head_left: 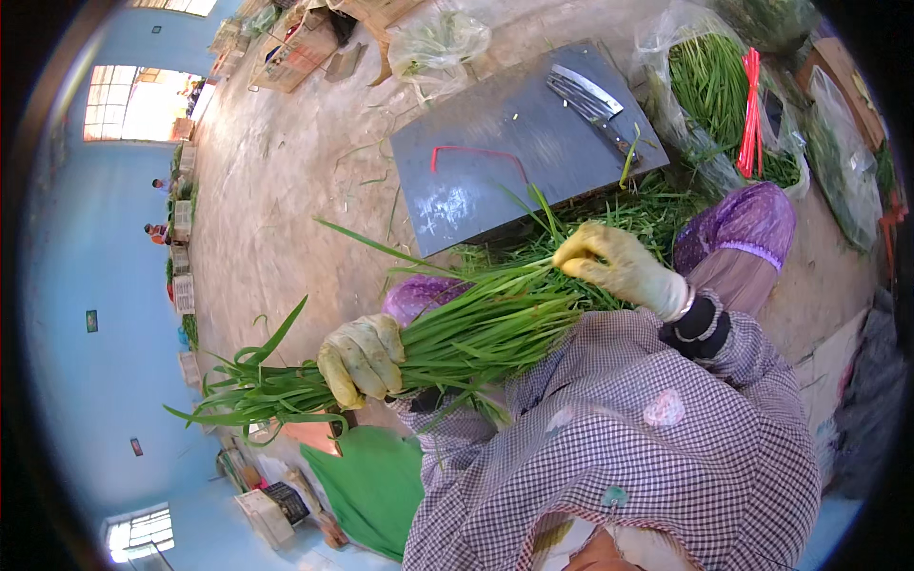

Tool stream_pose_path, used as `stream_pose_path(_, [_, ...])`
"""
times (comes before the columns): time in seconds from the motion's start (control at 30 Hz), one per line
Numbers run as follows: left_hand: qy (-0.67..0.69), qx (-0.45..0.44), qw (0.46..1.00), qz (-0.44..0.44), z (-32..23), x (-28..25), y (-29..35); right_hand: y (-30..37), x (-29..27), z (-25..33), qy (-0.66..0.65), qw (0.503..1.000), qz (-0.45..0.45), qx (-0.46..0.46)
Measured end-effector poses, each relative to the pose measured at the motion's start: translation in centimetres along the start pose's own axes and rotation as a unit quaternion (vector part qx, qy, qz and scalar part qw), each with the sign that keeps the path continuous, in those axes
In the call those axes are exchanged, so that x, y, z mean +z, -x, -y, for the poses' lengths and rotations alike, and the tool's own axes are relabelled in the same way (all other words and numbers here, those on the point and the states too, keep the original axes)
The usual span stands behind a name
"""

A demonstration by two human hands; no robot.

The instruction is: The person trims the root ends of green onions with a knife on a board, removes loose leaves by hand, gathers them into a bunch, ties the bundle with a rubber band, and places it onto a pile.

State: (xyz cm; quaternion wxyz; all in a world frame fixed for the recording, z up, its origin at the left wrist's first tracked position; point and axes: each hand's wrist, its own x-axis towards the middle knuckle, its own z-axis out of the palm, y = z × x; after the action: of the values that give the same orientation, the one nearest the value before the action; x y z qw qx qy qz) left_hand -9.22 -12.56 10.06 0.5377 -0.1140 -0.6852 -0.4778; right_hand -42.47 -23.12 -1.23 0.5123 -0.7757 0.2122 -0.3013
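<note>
My left hand [364, 360], in a yellowed work glove, is wrapped round a thick bunch of long flat green leaves that look like garlic chives [495, 328]. The bunch lies across my lap, its loose leaf tips drooping past my left hand. My right hand [619, 269], gloved alike, pinches a few blades at the bunch's other end, thumb against fingers. Just beyond the hands is a grey board [476, 143]. On it lie a thin red tie strip [481, 152], bent at an angle, and what look like two knives [586, 97] side by side.
Cut leaves [628, 214] heap up against the board's near edge. To the right, a clear plastic bag [671, 90] holds more green stalks, with a bundle of red ties [750, 114] on top. Cardboard boxes [300, 48] stand far left; a green cloth [367, 485] hangs near left.
</note>
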Motion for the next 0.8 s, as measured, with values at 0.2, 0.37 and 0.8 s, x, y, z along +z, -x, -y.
stream_pose_path(0.2, [0.021, 0.0, 1.0, -0.001, 1.1, -0.1, -0.7, -1.7, 4.5, -0.6, 0.052, 0.994, 0.092, 0.028])
stream_pose_path(0.37, [0.014, -0.056, 0.998, -0.016, 1.8, 0.0, -0.6, -4.5, 5.0, 3.6, -0.12, 0.98, 0.113, 0.112])
stream_pose_path(0.8, [0.009, 0.164, 0.976, -0.144, -0.8, 1.0, 3.4, 0.7, -3.3, -2.5, -0.148, 0.963, 0.14, 0.176])
